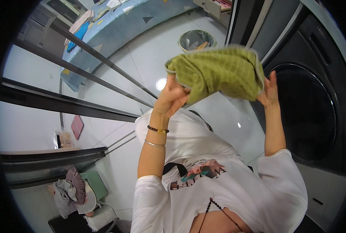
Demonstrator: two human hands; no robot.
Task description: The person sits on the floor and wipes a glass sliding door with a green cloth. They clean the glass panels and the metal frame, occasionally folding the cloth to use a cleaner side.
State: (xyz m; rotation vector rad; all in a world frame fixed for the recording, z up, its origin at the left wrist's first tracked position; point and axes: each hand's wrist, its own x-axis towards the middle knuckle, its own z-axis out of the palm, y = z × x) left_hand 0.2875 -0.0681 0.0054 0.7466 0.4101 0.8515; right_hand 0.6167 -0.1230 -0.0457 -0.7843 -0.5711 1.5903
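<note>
A green cloth (219, 71) with a pale edging, perhaps a towel, is stretched between both hands in front of me, partly folded over and a little blurred. My left hand (174, 94) grips its left end, with some fingers hidden by the fabric. At the cloth's right end is my right hand (268, 90), holding the lower corner with one finger pointing up. Beneath the cloth are the pale tiled floor and my white clothes.
On the right stands a dark front-loading washing machine (304, 113). A lined waste bin (196, 39) is beyond the cloth. Dark-framed sliding door panels (73, 104) run along the left. A bed with a blue sheet (114, 35) lies at the back; piled clothes (71, 189) are at the lower left.
</note>
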